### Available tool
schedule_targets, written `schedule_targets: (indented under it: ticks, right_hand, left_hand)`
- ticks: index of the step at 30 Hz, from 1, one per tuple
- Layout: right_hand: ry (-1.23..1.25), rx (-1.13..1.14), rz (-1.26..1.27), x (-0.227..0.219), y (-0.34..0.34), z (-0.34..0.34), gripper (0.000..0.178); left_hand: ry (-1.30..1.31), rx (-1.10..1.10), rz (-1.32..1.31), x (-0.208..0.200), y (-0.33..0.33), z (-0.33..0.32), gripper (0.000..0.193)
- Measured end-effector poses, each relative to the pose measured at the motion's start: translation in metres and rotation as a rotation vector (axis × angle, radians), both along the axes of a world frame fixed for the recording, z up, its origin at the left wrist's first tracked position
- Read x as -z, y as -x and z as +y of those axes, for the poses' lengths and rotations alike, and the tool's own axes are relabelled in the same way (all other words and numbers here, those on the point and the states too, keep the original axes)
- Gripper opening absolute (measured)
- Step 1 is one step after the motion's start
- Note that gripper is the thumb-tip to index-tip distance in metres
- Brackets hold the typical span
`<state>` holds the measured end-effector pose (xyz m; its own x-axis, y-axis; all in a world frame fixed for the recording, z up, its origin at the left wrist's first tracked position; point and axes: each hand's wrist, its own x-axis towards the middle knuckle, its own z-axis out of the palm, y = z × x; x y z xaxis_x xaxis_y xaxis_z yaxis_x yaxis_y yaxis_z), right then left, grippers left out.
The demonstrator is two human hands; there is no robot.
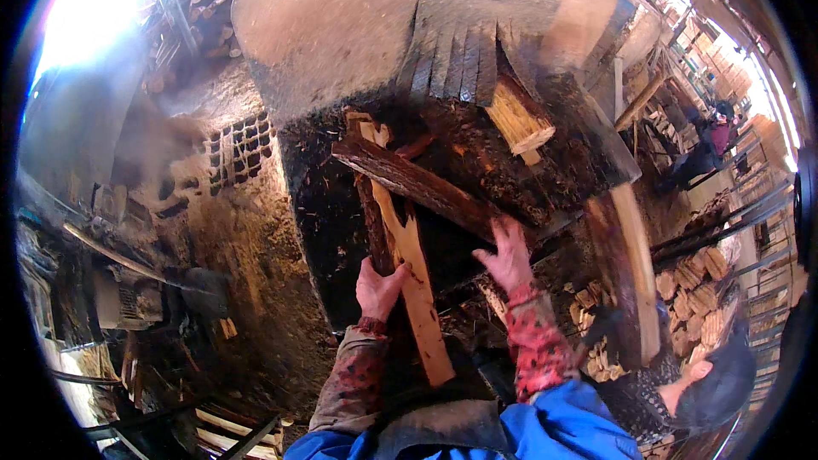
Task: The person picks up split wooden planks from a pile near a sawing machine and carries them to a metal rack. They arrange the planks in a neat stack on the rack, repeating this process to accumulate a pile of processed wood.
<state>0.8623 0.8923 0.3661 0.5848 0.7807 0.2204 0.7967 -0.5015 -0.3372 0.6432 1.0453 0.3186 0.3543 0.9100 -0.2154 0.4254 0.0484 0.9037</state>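
Note:
My left hand (379,291) is closed around the near end of a narrow slab with dark bark (375,220), its thumb against a pale split slab (412,294) alongside. That pale slab runs down toward my body. Across the far part of both lies a thicker bark-covered slab (417,181), slanting down to the right. At its near right end is my right hand (509,257), fingers spread; whether the fingertips touch the bark I cannot tell. All these pieces rest on a dark machine bed (319,204) strewn with bark bits.
Ahead stands a large dusty machine housing (332,25) with a hanging strip curtain (452,55); a squared timber (518,115) pokes out beneath it. At right, another person (716,383) is beside a long upright slab (635,273). Stacked wood (694,285) lies beyond. Sawdust covers the left ground (247,238).

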Motion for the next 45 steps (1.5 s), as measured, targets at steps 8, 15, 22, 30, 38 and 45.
schedule_targets:
  ticks: [8, 15, 22, 30, 38, 45]
  right_hand:
    - [0.440, -0.012, 0.030, 0.010, -0.025, -0.005, 0.100]
    - [0.294, -0.077, 0.478, 0.013, 0.047, -0.020, 0.108]
    - [0.037, -0.062, 0.556, 0.010, 0.117, -0.012, 0.107]
    - [-0.027, -0.095, 0.461, 0.010, 0.144, -0.027, 0.098]
    - [-0.022, -0.061, 0.492, -0.004, 0.146, 0.001, 0.093]
    - [0.012, -0.010, 0.415, -0.002, 0.135, 0.032, 0.087]
  left_hand:
    - [-0.043, -0.009, -0.117, 0.029, -0.003, 0.001, 0.058]
    - [-0.017, -0.058, -0.209, 0.023, -0.005, -0.007, 0.053]
    - [-0.083, -0.051, 0.102, -0.001, -0.006, -0.007, 0.052]
    - [-0.117, -0.022, 0.166, -0.005, -0.008, -0.009, 0.045]
    - [-0.130, -0.078, 0.123, 0.003, -0.008, -0.006, 0.042]
    - [-0.053, -0.075, -0.025, 0.015, -0.004, -0.003, 0.057]
